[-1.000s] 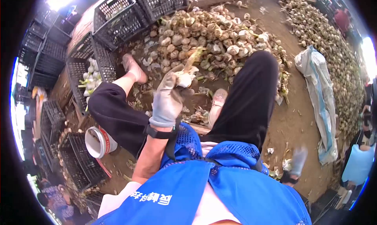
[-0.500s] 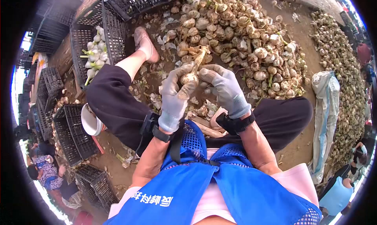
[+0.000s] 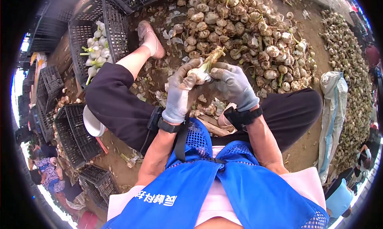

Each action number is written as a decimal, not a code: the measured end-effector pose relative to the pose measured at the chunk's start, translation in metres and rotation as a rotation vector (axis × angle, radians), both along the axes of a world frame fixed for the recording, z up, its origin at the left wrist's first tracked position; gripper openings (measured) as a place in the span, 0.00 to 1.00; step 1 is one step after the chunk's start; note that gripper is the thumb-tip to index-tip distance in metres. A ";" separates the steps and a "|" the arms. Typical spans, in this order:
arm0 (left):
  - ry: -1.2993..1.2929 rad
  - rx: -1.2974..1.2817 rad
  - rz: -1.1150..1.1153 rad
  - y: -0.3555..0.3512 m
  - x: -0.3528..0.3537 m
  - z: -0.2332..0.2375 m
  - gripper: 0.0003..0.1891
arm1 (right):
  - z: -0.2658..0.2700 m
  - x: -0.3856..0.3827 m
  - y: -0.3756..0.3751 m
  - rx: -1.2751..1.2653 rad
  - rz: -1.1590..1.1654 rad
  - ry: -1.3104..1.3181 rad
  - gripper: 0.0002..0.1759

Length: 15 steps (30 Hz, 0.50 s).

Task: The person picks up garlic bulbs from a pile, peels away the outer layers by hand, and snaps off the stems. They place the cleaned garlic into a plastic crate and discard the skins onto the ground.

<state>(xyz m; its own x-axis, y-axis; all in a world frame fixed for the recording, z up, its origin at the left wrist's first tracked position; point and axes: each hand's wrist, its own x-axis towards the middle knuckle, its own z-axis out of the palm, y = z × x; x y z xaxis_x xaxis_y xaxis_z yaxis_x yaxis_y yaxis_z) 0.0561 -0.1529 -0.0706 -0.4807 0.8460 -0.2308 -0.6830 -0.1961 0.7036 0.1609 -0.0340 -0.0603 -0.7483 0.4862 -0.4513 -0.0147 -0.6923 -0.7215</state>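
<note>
Between my gloved hands is a garlic bulb (image 3: pixel 199 74), white below, with a stem and dry brownish leaf pointing up and to the right. My left hand (image 3: pixel 179 90) wraps its fingers and thumb round the bulb's left side. On the other side, my right hand (image 3: pixel 235 85) has its thumb and fingertips pinched together against the bulb's skin near the stem. Its lower fingers are blurred. Both grey-white gloves are soiled at the fingers. Just beyond the hands lies a pile of unpeeled garlic bulbs (image 3: pixel 239 27).
At the left front stands a black crate (image 3: pixel 115 33) holding white garlic bulbs (image 3: pixel 97 49). More black crates (image 3: pixel 76 135) and a white bucket (image 3: pixel 93 121) are on the left. Loose skins litter the ground. A white sack (image 3: pixel 332 109) and a long garlic heap (image 3: pixel 347 81) lie right. Other people sit at both edges.
The garlic bulb shows whiter, with outer skin pulled off its side, and its stem leans further right. My right hand has shifted slightly down and away from the stem.
</note>
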 end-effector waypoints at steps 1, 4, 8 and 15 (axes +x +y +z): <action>0.234 -0.060 0.013 0.003 -0.004 -0.002 0.17 | 0.002 -0.002 0.000 0.007 -0.002 0.001 0.14; 0.753 -0.183 0.001 0.005 -0.011 -0.001 0.16 | 0.000 -0.006 0.001 0.072 0.015 -0.062 0.13; 0.933 -0.237 0.088 0.003 -0.007 -0.012 0.15 | -0.057 -0.014 -0.002 0.928 0.108 0.039 0.10; -0.317 -0.196 -0.006 -0.001 -0.017 -0.039 0.22 | -0.048 -0.020 -0.009 0.511 0.002 -0.209 0.10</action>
<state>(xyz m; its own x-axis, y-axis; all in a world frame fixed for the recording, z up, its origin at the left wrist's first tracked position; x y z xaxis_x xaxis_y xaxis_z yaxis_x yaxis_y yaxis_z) 0.0392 -0.1535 -0.1096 -0.3550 0.7736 -0.5249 -0.8736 -0.0745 0.4810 0.1412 -0.0432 -0.1080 -0.6693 0.6809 -0.2975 0.1658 -0.2535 -0.9530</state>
